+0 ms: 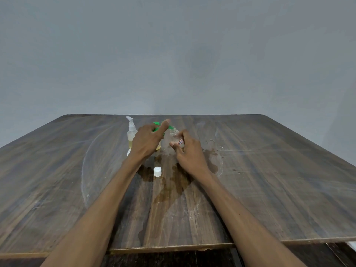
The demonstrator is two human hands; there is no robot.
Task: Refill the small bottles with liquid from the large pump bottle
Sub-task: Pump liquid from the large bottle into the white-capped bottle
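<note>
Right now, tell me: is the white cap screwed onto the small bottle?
No, the white cap lies loose on the table, while the right hand holds the small bottle open-necked.

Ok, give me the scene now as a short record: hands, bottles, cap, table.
left hand: on the green pump, index finger out
right hand: grips small bottle, uncapped, tilted toward the pump
white pump bottle: upright at left, yellowish liquid low inside, untouched
cap: white, loose on table between the forearms
table: wood, wet patches under and near the hands
</note>
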